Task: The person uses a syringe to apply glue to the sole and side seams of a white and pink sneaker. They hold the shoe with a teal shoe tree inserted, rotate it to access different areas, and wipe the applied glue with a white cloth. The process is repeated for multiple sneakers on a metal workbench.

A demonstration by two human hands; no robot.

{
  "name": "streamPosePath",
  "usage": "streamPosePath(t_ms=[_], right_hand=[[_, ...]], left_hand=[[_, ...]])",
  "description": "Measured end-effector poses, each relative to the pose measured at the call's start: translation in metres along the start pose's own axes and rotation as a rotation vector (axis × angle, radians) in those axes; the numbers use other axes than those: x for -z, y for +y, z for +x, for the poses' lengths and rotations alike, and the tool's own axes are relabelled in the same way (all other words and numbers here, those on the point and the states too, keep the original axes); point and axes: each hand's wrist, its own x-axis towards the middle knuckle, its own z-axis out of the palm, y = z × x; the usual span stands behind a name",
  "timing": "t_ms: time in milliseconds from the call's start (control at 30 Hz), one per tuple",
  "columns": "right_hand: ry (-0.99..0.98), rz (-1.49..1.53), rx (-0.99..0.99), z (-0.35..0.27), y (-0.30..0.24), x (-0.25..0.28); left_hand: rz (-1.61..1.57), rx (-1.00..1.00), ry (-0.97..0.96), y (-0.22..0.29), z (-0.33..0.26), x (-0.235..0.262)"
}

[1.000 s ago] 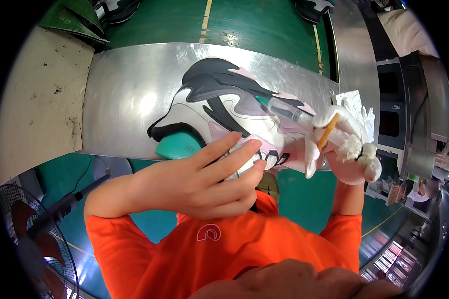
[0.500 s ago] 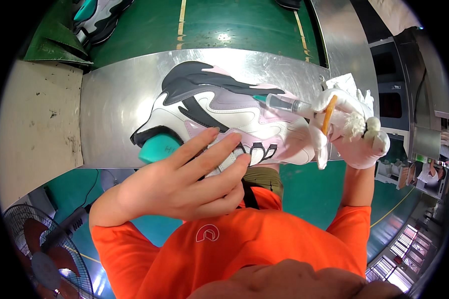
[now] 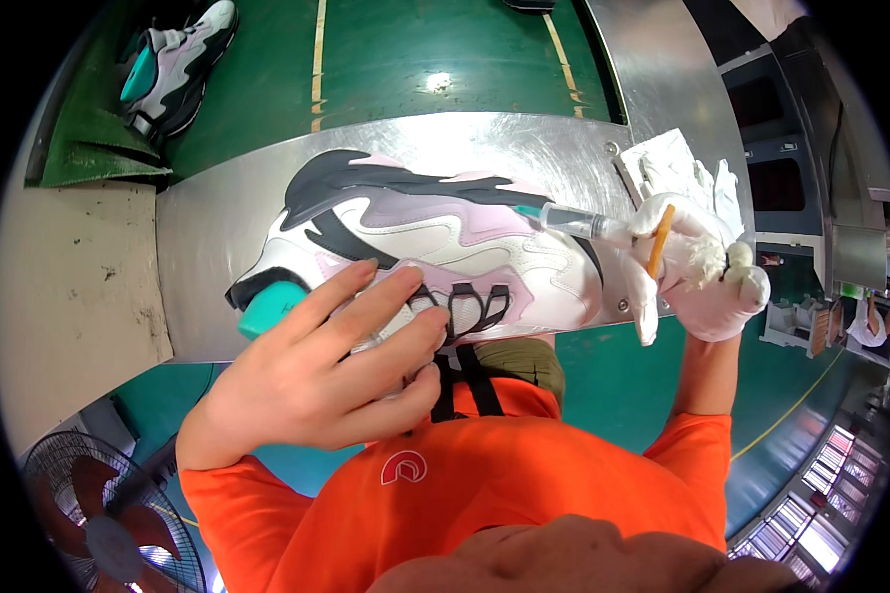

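Observation:
A white, lilac and black sneaker point(image 3: 485, 237) lies on its side on a metal ledge point(image 3: 203, 232), toe to the right. A green shoe last point(image 3: 270, 308) shows at its collar. My bare left hand point(image 3: 331, 361) rests over the laces and holds the shoe, thumb hidden. My right hand point(image 3: 702, 282), in a white glove, is closed round a clear syringe-like tube point(image 3: 576, 221). Its green tip touches or nearly touches the upper by the sole edge. The same hand also carries a thin orange-brown stick point(image 3: 661, 242) and a fluffy white wad point(image 3: 704, 260).
White crumpled cloth point(image 3: 663, 163) lies beyond my right hand. Past the ledge runs a green conveyor belt point(image 3: 435, 59), with another similar sneaker point(image 3: 183, 69) at its far left. A pale board point(image 3: 84, 267) borders the left side; a fan point(image 3: 114, 539) stands lower left.
The sneaker and my left hand have shifted left, and the toe stands clear of my right fingers. More of the toe's dark sole edge shows. My right hand keeps the tube at the upper.

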Motion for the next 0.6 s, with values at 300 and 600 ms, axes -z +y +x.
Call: streamPosePath(t_ms=[300,600], right_hand=[[-0.001,0.198,0.058,-0.014,0.02,0.019],[-0.049,0.343,0.082,-0.027,0.038,0.034]], left_hand=[[0.003,0.038,-0.083,-0.001,0.013,0.009],[0.033,0.067,-0.182,0.002,0.026,0.017]])
